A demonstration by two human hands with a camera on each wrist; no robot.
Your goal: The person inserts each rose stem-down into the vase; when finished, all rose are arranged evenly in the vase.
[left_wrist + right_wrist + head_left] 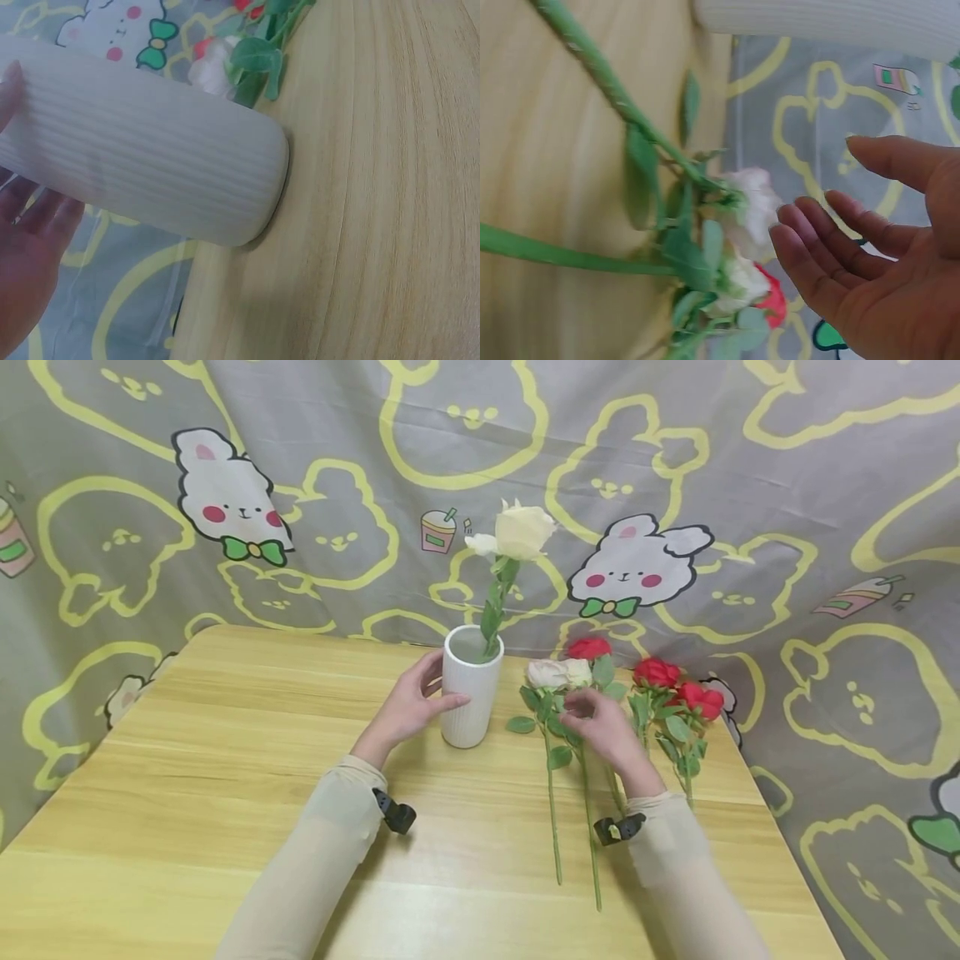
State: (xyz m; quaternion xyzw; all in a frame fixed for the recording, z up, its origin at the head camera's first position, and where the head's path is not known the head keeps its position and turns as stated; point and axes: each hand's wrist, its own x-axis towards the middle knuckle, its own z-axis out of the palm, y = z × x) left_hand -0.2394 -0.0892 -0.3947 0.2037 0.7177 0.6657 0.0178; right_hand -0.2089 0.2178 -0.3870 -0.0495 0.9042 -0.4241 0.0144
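A white ribbed vase (468,710) stands upright on the table, its side filling much of the left wrist view. My left hand (408,706) holds it from the left, thumb on the near side and fingers round the back. One cream-white rose (525,531) with a smaller white bloom rises from the vase, leaning against the right of its rim. My right hand (600,731) hovers over the flowers to the right, close to a pale pink rose (547,674) and a white rose (579,672). In the right wrist view its fingers (810,262) are spread apart with nothing between them.
A red rose (588,648) lies behind the pale ones. Two more red roses, one farther back (657,672) and one at the right (701,700), lie near the table's right edge. A patterned grey curtain (337,410) hangs behind the wooden table (225,793).
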